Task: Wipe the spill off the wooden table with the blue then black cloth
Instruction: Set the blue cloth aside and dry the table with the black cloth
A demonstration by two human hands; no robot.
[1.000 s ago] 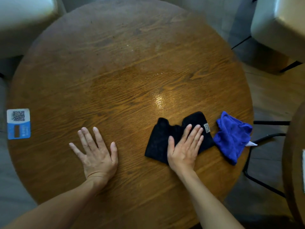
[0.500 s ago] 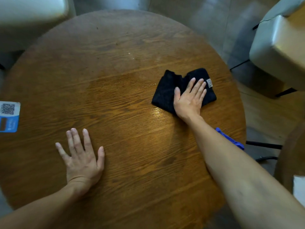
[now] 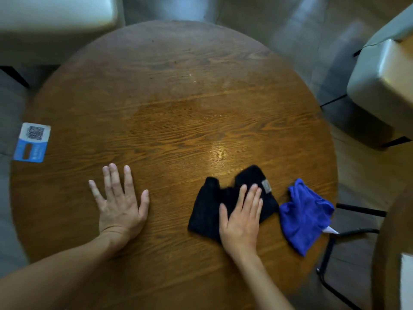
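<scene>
A round wooden table [image 3: 169, 90] fills the view, with a faint sheen in its middle. My right hand [image 3: 242, 218] lies flat, palm down, pressing on a crumpled black cloth [image 3: 206, 211] at the near right. A bunched blue cloth [image 3: 304, 218] with a white tag lies just right of it at the table's edge, untouched. My left hand [image 3: 118, 204] rests flat on the bare wood at the near left, fingers spread, holding nothing.
A blue and white QR-code sticker [image 3: 32, 142] sits at the table's left edge. Pale cushioned seats stand at the far left [image 3: 55, 21] and the right [image 3: 382, 86]. A black metal chair frame [image 3: 348, 233] shows below the table's right edge.
My right hand pushed the black cloth away across the table and has pulled it back to the near right, beside the blue cloth. My left hand stayed flat in place.
</scene>
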